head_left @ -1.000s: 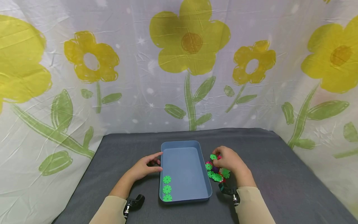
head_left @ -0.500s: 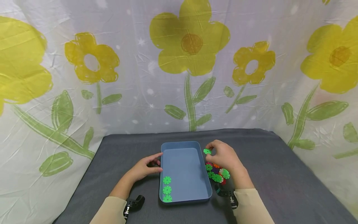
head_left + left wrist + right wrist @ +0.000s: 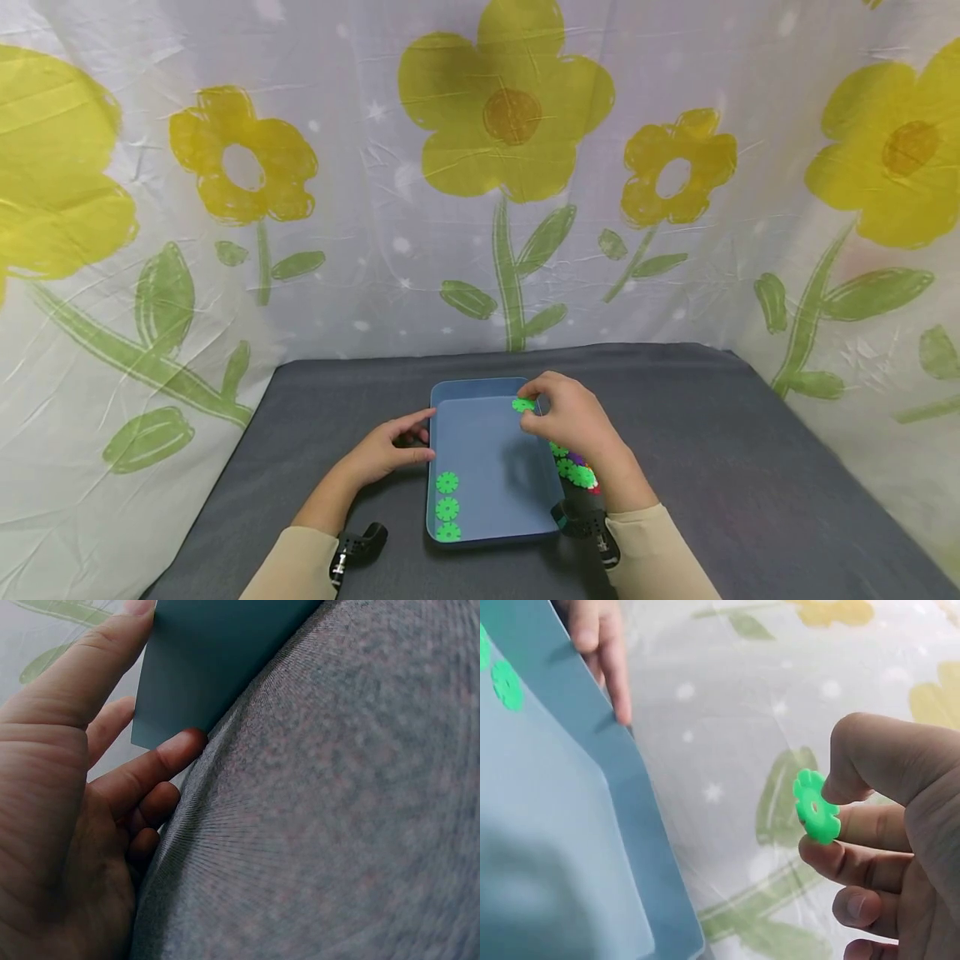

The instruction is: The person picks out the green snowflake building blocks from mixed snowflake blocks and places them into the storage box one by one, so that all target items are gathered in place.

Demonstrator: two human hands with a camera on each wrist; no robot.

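Dark grey cloth (image 3: 750,483) covered the lower frame. The right hand (image 3: 576,419) pinched a green notched disc (image 3: 522,405) over the upper right of the blue tray (image 3: 480,442); the left hand (image 3: 384,447), fingers apart, touched its left wall. Level, low release was judged soundest.

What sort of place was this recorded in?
Probably a makeshift indoor recording booth: flower-printed sheeting hangs behind and beside a gray cloth-covered table, and the person has wrist-worn black devices.
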